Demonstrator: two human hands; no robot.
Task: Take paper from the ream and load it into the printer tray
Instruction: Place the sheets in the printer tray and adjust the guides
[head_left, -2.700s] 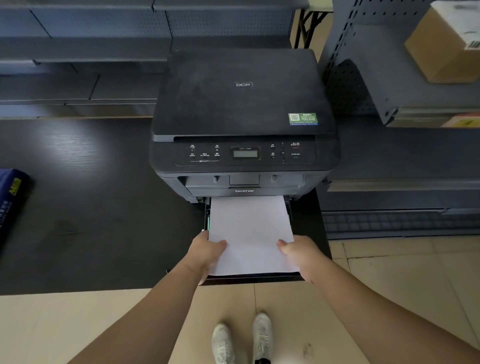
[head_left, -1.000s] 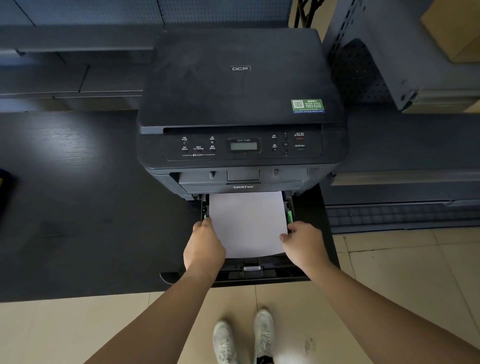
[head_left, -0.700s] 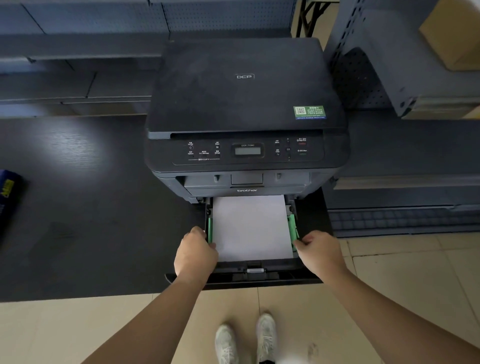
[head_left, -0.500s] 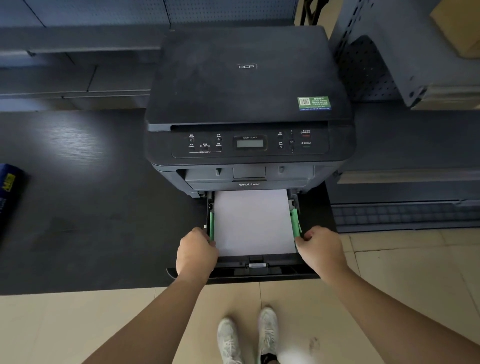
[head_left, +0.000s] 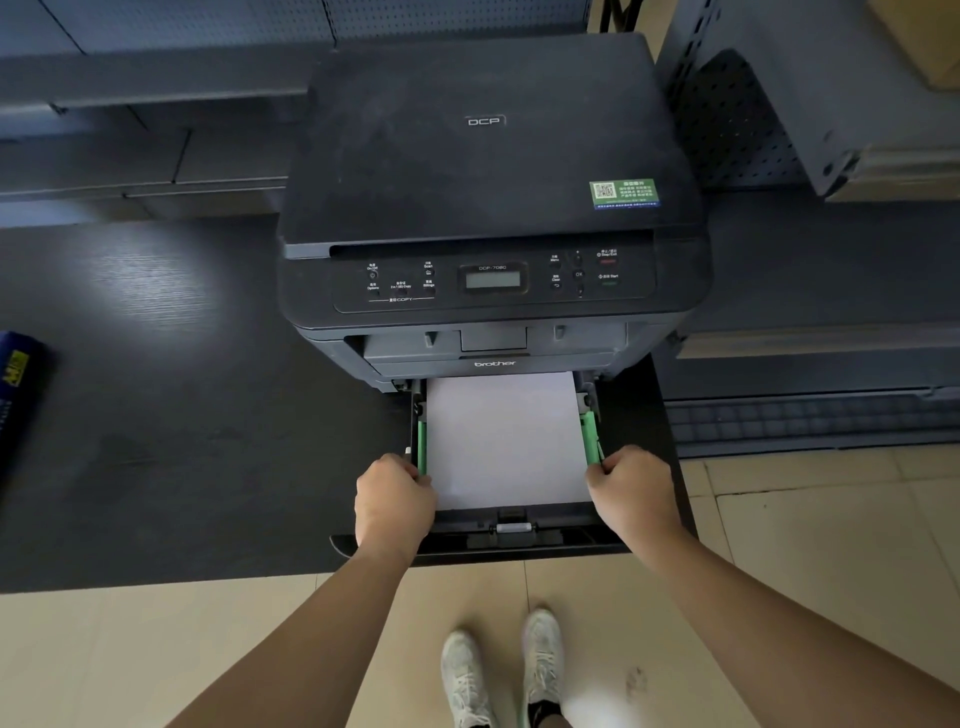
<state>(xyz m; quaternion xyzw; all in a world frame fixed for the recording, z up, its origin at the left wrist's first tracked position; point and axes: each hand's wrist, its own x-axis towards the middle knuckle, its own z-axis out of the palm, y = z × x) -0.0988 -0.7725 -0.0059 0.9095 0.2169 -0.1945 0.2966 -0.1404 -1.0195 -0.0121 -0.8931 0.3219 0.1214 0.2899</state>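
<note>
A black printer (head_left: 488, 171) stands on a dark table. Its paper tray (head_left: 519, 540) is pulled out toward me, over the table's front edge. White paper (head_left: 504, 436) lies flat in the tray between two green side guides. My left hand (head_left: 395, 493) is closed on the left green guide (head_left: 421, 447) at the paper's near left corner. My right hand (head_left: 628, 488) is closed on the right green guide (head_left: 591, 436) at the near right corner. The blue paper ream (head_left: 15, 395) lies at the far left edge of the table, partly out of view.
The dark table (head_left: 182, 415) stretches left of the printer. Grey metal shelving (head_left: 779, 93) stands behind and to the right, with a cardboard box at the top right. My feet in white shoes (head_left: 498, 670) stand on a beige tiled floor below the tray.
The paper went from held at its near corners to lying flat in the tray. Both hands moved off the sheet onto the green side guides.
</note>
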